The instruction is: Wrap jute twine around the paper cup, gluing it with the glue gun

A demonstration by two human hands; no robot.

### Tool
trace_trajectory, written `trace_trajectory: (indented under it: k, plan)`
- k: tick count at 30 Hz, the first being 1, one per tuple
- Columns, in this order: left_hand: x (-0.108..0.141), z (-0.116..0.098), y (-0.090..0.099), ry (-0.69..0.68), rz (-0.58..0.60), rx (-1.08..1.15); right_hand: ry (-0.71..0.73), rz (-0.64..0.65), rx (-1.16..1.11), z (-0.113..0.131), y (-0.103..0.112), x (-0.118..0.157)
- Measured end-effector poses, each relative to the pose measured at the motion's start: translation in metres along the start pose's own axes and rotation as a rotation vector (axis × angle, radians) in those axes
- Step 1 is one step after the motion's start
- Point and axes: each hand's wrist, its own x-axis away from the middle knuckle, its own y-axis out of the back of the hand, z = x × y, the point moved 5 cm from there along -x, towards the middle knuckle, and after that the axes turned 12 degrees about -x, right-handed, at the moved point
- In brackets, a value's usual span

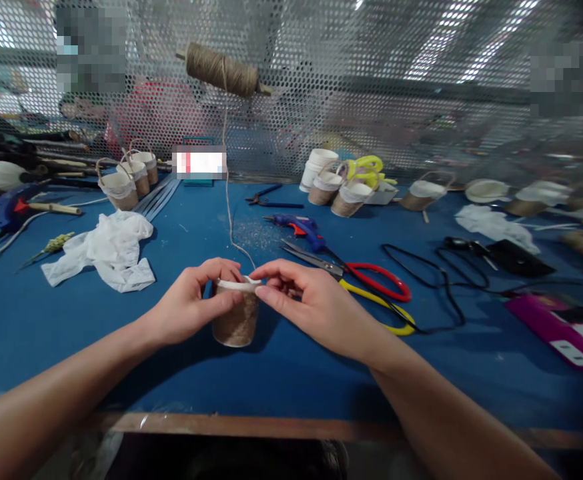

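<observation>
A small cup wrapped in brown twine, with a white rim, is between my hands near the table's front. My left hand grips its left side, thumb outside and fingers over the rim. At the right of the rim, my right hand pinches with thumb and forefinger where the twine strand comes down. That strand hangs from a twine spool on a rod above the table. Beyond my right hand lie large scissors with red and yellow handles, and a blue glue gun.
Handled mini buckets stand at the back left; more twine-wrapped buckets are at the back right. A white cloth lies left, a second glue gun beyond it. Pliers lie behind. A black cord loops at right.
</observation>
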Motion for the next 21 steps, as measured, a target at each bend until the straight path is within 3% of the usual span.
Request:
trace_trajectory:
  k: [7, 13, 21]
  plan:
    - [0.002, 0.006, -0.002, 0.087, 0.02, 0.14, -0.021, -0.002, -0.042, 0.001, -0.003, 0.0]
    - [0.002, 0.007, -0.002, 0.111, 0.042, 0.057, -0.072, 0.004, -0.061, -0.001, -0.003, 0.0]
    - [-0.001, -0.004, -0.002, 0.107, 0.037, -0.087, -0.037, 0.015, -0.008, 0.001, -0.004, -0.001]
